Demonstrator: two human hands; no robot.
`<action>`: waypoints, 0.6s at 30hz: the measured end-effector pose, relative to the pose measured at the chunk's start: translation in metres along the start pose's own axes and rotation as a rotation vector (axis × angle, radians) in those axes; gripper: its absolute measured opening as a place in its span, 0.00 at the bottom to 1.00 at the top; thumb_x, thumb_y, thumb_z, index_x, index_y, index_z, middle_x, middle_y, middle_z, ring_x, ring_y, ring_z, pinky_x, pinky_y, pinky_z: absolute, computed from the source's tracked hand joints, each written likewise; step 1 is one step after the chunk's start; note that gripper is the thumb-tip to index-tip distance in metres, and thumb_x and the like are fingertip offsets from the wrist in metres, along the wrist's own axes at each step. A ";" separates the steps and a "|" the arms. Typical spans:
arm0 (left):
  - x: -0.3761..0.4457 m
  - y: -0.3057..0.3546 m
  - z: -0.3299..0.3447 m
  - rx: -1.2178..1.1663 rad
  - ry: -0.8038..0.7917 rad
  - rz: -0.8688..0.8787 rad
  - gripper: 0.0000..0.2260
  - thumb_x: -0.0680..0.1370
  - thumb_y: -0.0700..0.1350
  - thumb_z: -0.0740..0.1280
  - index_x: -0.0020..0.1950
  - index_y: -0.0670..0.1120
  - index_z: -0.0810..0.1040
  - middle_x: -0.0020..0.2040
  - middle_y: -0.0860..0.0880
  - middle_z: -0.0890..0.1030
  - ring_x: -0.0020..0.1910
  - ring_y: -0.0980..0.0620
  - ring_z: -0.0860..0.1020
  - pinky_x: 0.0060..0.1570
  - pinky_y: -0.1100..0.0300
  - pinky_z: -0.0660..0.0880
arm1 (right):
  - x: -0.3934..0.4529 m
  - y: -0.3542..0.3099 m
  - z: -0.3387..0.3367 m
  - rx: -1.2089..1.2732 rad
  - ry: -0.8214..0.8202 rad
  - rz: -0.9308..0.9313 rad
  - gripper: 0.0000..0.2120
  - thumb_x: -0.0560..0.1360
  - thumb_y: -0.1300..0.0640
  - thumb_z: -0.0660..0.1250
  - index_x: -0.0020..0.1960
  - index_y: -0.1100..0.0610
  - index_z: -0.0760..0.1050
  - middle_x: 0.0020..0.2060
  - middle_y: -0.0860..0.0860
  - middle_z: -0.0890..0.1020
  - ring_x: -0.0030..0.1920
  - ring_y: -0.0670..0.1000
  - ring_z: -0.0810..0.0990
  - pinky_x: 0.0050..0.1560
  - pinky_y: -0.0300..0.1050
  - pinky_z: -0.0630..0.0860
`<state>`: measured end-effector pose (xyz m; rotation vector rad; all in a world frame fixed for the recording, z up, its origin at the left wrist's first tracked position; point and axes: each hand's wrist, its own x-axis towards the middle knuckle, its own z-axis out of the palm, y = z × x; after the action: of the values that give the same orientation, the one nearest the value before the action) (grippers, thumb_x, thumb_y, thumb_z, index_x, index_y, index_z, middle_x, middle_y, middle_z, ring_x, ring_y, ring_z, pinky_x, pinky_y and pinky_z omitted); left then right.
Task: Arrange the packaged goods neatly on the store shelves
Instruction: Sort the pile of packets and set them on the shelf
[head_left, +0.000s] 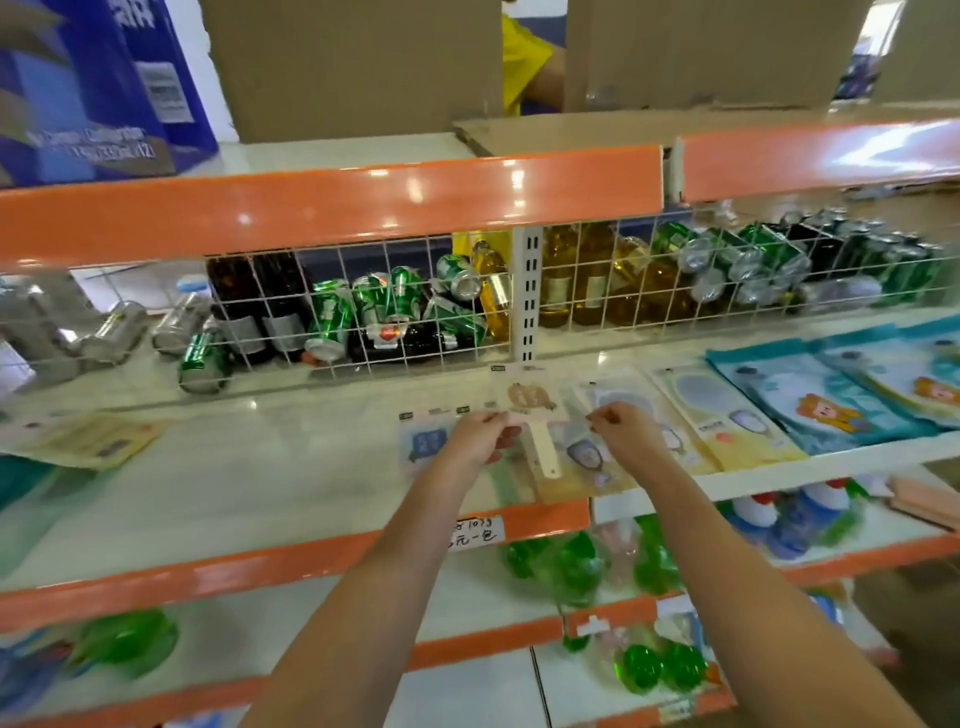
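Whole frame is motion-smeared, worst at the edges. Blue carton top left is cut by the frame, print unreadable. Price tag is handwritten and half covered by the left forearm. Green bottles on the lower shelves are blurred blobs. Clear packet between the hands: edges hard to trace, label text too small. Person in yellow mostly hidden behind cardboard boxes.

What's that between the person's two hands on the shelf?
In the head view, a clear flat packet with a cream, handled item inside lies between the left hand and right hand, which pinch its edges.
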<state>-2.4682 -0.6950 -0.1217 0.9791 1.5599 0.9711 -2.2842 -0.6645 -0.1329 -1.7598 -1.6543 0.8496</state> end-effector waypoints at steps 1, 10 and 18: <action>0.001 -0.002 -0.011 0.002 0.021 -0.005 0.08 0.81 0.44 0.60 0.56 0.44 0.76 0.51 0.46 0.81 0.48 0.50 0.78 0.40 0.63 0.72 | 0.000 -0.006 0.005 -0.026 -0.014 -0.023 0.07 0.79 0.59 0.59 0.49 0.57 0.77 0.39 0.52 0.77 0.43 0.53 0.75 0.37 0.42 0.67; -0.008 -0.023 -0.092 -0.050 0.204 -0.020 0.10 0.82 0.42 0.59 0.58 0.41 0.77 0.47 0.45 0.79 0.38 0.53 0.76 0.37 0.63 0.71 | -0.001 -0.052 0.063 -0.244 -0.058 -0.166 0.12 0.80 0.57 0.56 0.57 0.56 0.76 0.49 0.56 0.81 0.44 0.55 0.78 0.38 0.40 0.71; -0.014 -0.049 -0.146 0.007 0.321 -0.075 0.12 0.83 0.43 0.56 0.60 0.40 0.76 0.54 0.44 0.81 0.38 0.56 0.74 0.40 0.61 0.70 | -0.008 -0.077 0.106 -0.248 -0.121 -0.239 0.13 0.80 0.58 0.56 0.59 0.58 0.76 0.55 0.58 0.80 0.54 0.57 0.77 0.51 0.45 0.72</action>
<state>-2.6148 -0.7412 -0.1388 0.7898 1.8521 1.1107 -2.4147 -0.6690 -0.1401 -1.6486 -2.0773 0.6756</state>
